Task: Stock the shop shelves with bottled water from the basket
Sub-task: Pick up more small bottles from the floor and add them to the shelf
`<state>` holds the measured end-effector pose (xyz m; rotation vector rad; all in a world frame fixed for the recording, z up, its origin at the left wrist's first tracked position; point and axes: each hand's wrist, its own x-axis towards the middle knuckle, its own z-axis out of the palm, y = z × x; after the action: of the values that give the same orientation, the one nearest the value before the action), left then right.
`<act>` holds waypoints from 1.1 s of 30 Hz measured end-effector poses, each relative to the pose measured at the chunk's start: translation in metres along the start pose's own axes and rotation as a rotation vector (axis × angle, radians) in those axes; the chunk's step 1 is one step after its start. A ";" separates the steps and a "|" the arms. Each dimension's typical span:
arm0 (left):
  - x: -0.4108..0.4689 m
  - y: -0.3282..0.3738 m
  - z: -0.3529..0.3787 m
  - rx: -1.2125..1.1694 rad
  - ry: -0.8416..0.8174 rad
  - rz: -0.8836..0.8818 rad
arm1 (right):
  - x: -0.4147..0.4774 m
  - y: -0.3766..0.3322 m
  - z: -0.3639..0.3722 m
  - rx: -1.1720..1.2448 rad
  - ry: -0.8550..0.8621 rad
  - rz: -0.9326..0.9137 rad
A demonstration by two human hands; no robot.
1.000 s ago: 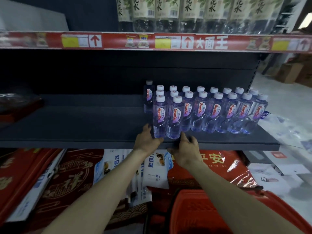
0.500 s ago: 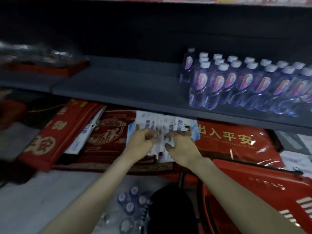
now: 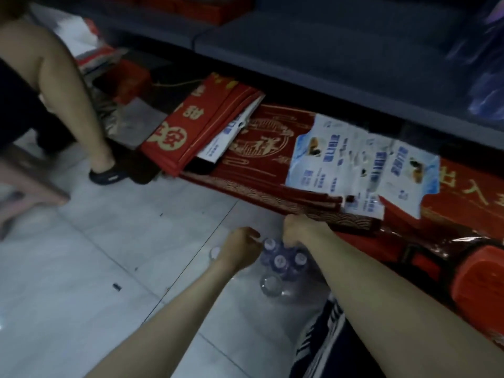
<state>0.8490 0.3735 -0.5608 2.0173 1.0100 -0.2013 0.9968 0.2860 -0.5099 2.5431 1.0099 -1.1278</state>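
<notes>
Water bottles (image 3: 281,261) stand between left hand (image 3: 241,246) and right hand (image 3: 300,233).

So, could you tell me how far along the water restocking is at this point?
Done: shelved bottles, blurred, seem to stand at the far right of the shelf. In hand: the right hand grips the tops of the floor bottles; the left hand is curled beside them. Left: that cluster of several bottles, and a long bare stretch of shelf.

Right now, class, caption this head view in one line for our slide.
Right hand grips water bottles clustered on the tiled floor, left hand beside them.
</notes>
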 end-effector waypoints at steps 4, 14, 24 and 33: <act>0.012 -0.031 0.015 0.127 -0.026 -0.023 | 0.023 -0.001 0.053 0.001 0.022 0.035; 0.077 -0.031 0.038 0.290 -0.285 0.088 | 0.046 0.002 0.098 0.182 0.033 0.095; 0.103 -0.037 0.082 0.220 -0.170 0.068 | 0.064 -0.007 0.106 0.078 0.074 0.045; 0.092 -0.051 0.079 0.099 -0.058 0.113 | 0.055 -0.009 0.101 0.075 0.150 0.074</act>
<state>0.8896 0.3843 -0.6854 2.1395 0.8615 -0.2521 0.9575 0.2791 -0.6182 2.7352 0.9133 -0.9857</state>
